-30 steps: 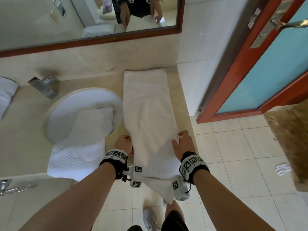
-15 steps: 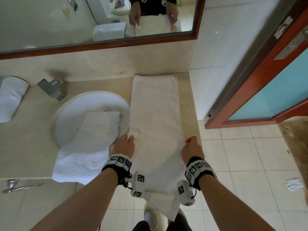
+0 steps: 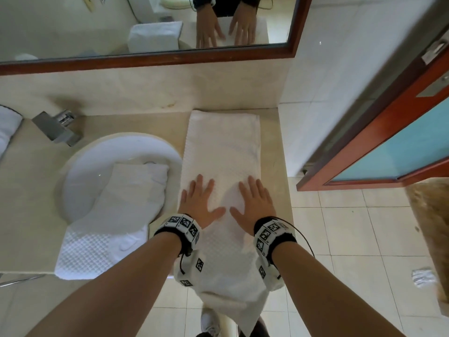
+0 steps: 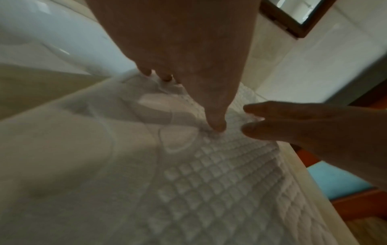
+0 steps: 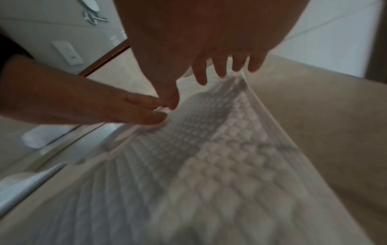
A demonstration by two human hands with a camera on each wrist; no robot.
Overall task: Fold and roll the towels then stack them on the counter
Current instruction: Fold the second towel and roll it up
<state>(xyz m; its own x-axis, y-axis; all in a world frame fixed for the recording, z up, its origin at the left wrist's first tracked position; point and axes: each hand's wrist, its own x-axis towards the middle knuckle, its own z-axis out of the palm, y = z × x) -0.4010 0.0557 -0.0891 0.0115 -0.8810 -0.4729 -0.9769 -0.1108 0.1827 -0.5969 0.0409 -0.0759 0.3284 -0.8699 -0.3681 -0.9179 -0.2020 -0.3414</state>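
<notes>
Head view: a long folded towel point(image 3: 222, 166) lies lengthwise on the bench point(image 3: 29, 190) right of the sink point(image 3: 116, 152), its near end hanging off the front edge. Left hand point(image 3: 200, 206) and right hand point(image 3: 255, 205) lie flat on it side by side, fingers straight and spread, neither grip closed on anything. A second towel point(image 3: 109, 220) drapes out of the sink.

Soft daylight fills my head view, edges bowed; both wrist views are dim, blurred toward 6 o'clock.
</notes>
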